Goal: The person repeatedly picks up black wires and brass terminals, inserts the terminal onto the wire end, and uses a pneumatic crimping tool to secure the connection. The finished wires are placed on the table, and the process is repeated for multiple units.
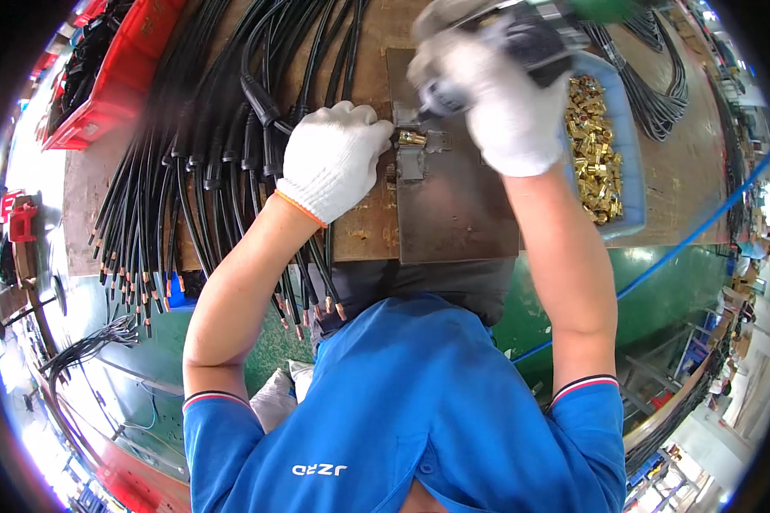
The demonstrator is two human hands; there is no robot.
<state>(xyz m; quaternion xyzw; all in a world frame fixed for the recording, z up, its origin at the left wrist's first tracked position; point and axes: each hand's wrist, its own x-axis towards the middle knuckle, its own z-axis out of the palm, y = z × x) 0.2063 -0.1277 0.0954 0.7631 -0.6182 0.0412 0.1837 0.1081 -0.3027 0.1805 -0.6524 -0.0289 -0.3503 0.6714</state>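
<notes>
Finding: two-handed work at a brown table [676, 184]

The table spans the scene. Black cables [180, 111] cover its left half, their bare ends hanging over the near edge. A dark metal plate [453, 227] lies at the centre. Far left stands a red bin [137, 68]; right of the plate, a blue tray [635, 171] holds loose brass pieces [595, 154].

The gloved right hand [513, 120], blurred, is wrapped around a dark power tool [535, 47] above the plate; its exact finger position cannot be told. The gloved left hand [334, 162] is closed, fingertips together, apparently pinching a black cable end [394, 137] beside the metal holder [411, 162]. A single brass fitting [412, 137] sits at the holder, just right of those fingertips.
</notes>
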